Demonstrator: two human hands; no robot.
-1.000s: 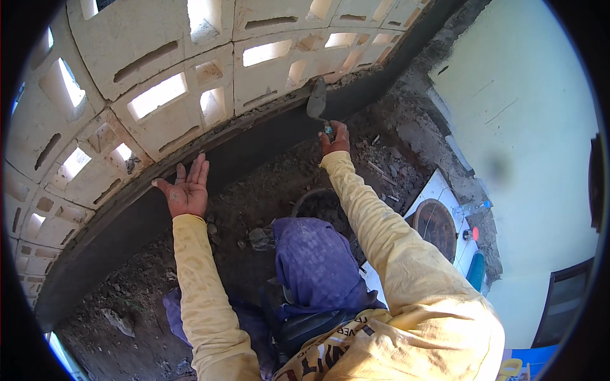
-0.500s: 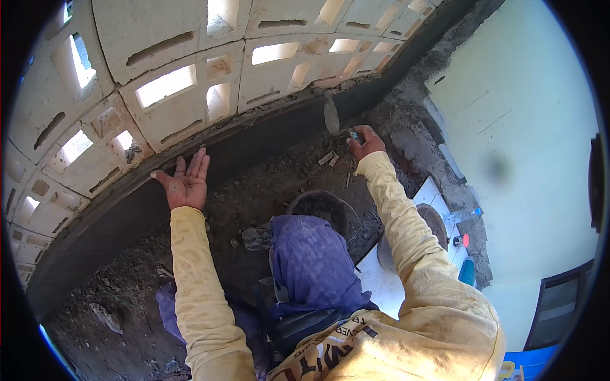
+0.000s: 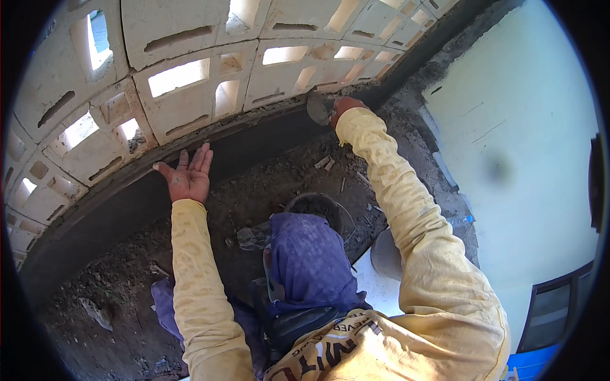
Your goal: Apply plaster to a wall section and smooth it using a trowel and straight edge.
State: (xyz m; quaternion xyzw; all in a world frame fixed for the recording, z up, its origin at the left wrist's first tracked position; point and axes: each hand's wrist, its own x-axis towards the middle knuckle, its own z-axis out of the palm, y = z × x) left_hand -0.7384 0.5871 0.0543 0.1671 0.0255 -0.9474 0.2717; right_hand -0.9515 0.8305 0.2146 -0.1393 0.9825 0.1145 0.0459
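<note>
My right hand (image 3: 348, 109) is closed round the handle of a trowel (image 3: 318, 109), mostly hidden behind the fingers. The trowel's grey blade lies near the top edge of a smooth, dark mortar band (image 3: 267, 134), just under the pale block wall (image 3: 190, 105). Further left, my left hand (image 3: 189, 183) is open, palm up and fingers spread, in front of the same band. Its fingertips come close to the band's upper edge; whether they touch it, I cannot tell. Nothing shows in that palm.
A dark bucket (image 3: 318, 206) with a wire handle stands on the dirt beyond my purple-clad knee (image 3: 311, 260). A pale bucket (image 3: 385, 254) stands by a white board (image 3: 375, 286), partly behind my right arm. A pale green wall (image 3: 527, 159) rises at right. Rubble (image 3: 96, 314) lies at left.
My right hand has moved left and up to the wall with the trowel, whose blade now shows broader and flatter against the band's edge. The left hand stays spread in nearly the same place.
</note>
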